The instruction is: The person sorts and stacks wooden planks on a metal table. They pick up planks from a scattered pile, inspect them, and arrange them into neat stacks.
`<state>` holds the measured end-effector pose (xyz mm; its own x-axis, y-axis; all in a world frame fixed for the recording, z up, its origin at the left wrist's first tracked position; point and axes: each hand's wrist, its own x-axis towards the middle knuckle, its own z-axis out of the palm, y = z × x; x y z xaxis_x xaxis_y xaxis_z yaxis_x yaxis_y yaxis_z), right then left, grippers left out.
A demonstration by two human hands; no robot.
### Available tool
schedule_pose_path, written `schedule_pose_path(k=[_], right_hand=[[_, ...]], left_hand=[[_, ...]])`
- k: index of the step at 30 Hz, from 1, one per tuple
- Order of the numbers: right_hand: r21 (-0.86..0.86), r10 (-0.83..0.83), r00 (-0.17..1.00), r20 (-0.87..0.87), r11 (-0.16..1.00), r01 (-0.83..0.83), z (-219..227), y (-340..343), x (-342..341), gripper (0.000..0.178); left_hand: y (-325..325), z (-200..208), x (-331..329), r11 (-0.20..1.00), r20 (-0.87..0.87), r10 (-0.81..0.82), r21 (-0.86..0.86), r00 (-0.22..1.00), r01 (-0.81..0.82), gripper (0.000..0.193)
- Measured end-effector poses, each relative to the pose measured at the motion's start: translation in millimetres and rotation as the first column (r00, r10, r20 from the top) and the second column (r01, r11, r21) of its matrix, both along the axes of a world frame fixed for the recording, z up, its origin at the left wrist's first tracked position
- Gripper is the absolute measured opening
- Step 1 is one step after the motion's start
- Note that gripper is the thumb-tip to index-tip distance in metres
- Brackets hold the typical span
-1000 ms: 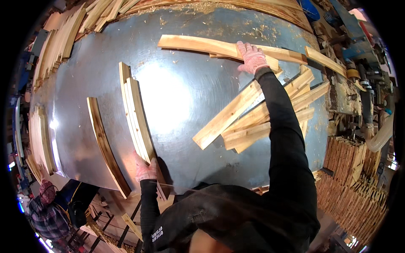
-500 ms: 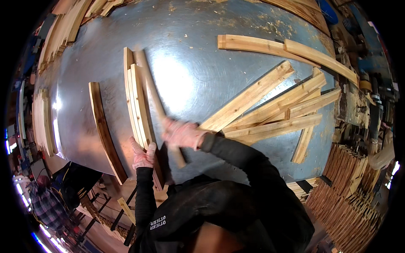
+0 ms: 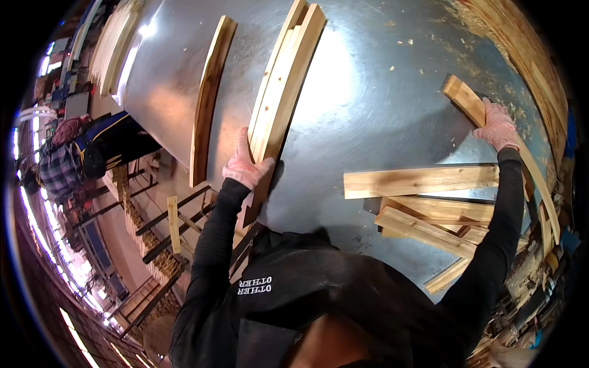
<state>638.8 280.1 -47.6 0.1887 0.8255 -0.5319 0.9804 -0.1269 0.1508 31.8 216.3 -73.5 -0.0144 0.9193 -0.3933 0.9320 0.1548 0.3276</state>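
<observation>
My left hand, in a pale pinkish glove, is closed round the near end of a few long wooden boards lying side by side on the metal table. Its thumb and fingers press against opposite sides of them. My right hand, gloved alike, reaches far out to the right. It grips a wooden board near the table's far right side, thumb and fingers over its edges; the hand hides part of that board. A single darker-edged board lies apart, left of the left-hand group.
Several loose boards lie crossed under and beside my right forearm. Stacked strips line the table's far left. Wood edges the far right. Another person stands at left, near dark rails and piled timber.
The view has turned. My right hand has let go of the board it was swinging beside the left-hand group and has moved right onto another board. My left hand stays at the group.
</observation>
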Motion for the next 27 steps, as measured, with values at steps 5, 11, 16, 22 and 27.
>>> schedule_pose_path(k=[5, 11, 16, 22, 27], right_hand=[[-0.153, 0.309, 0.951, -0.025, 0.939, -0.309, 3.5, -34.1, -76.8, 0.091], [-0.183, 0.523, 0.801, -0.291, 0.791, -0.583, 27.0, -87.7, -206.4, 0.083], [0.190, 0.659, 0.614, -0.435, 0.734, -0.652, 18.0, -118.6, -241.8, 0.040], [0.235, 0.675, 0.579, -0.457, 0.719, -0.654, 8.4, -147.9, -339.6, 0.011], [0.150, 0.540, 0.668, -0.512, 0.822, -0.550, 20.0, -185.2, -340.6, 0.017]], left_hand=[[8.7, 5.9, -18.6, 0.998, 0.486, 0.055, -0.047, 0.872, -0.037, 0.091], [16.4, -21.1, -68.8, 0.939, 0.819, 0.315, -0.343, 0.480, -0.031, 0.076], [14.8, -9.7, -54.3, 0.959, 0.861, 0.269, -0.281, 0.431, -0.037, 0.075], [16.0, 6.1, -95.8, 0.982, 0.185, 0.011, 0.183, 0.983, -0.045, 0.085], [-15.6, 34.3, -25.6, 0.758, 0.220, -0.321, 0.643, 0.921, 0.111, 0.091]])
